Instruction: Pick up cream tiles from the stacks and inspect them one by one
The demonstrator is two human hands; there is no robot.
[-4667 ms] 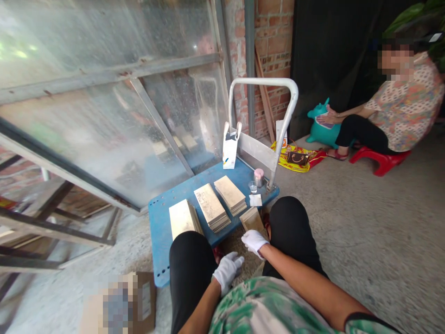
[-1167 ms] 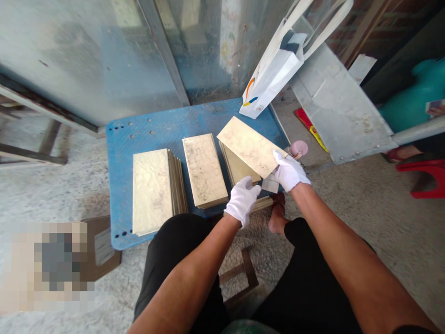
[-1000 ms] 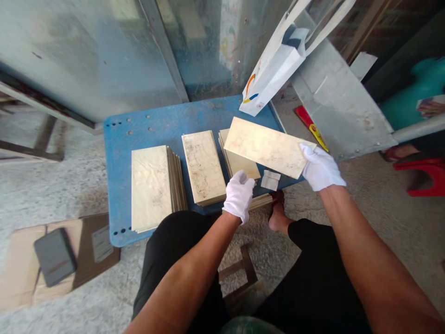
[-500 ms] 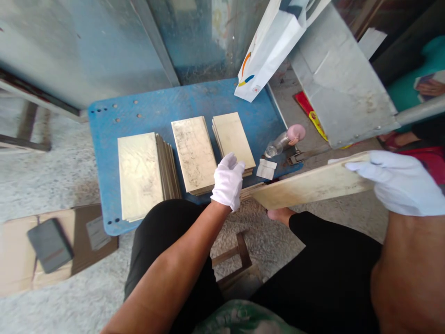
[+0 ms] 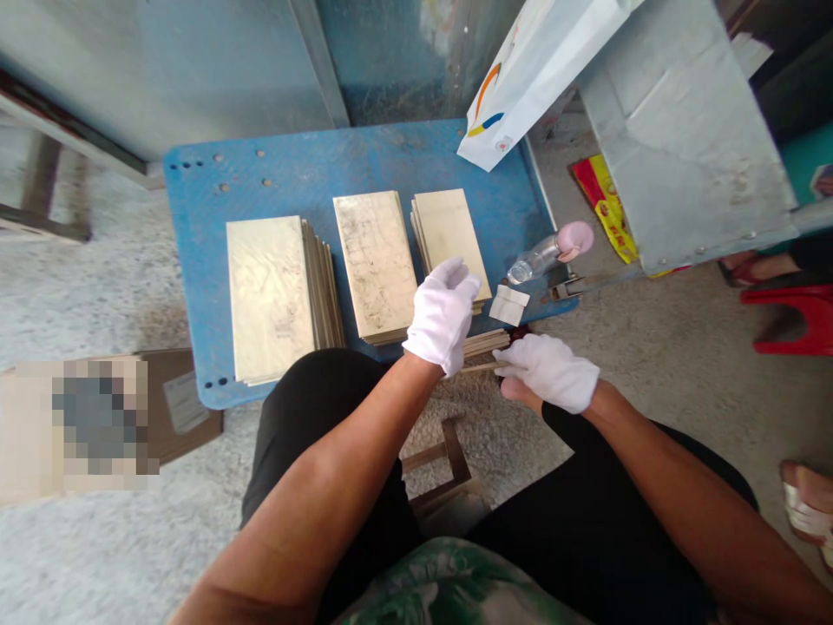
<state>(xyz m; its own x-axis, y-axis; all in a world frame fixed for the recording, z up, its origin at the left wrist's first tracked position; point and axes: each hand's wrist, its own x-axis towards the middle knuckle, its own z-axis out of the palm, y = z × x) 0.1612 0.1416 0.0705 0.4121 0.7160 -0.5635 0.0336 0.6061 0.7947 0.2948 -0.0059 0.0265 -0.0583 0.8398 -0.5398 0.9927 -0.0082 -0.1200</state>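
Observation:
Three stacks of beige tiles lie on a blue cart deck: a left stack, a middle stack and a right stack. My gloved left hand rests on the near end of the right stack with its fingers loosely bent and nothing in it. A lower stack of tiles sits just past the cart's near edge. My gloved right hand is at that low stack, its fingertips pinched on the end of a thin tile.
A plastic bottle with a pink cap and a small white square lie at the cart's right corner. A white paper bag leans against a grey metal panel. A red stool and another person's sandalled foot are at right.
My right hand lifted a tile off the right stack and swung it far to the right. Now it is back at the low stack. My left hand stayed on the right stack.

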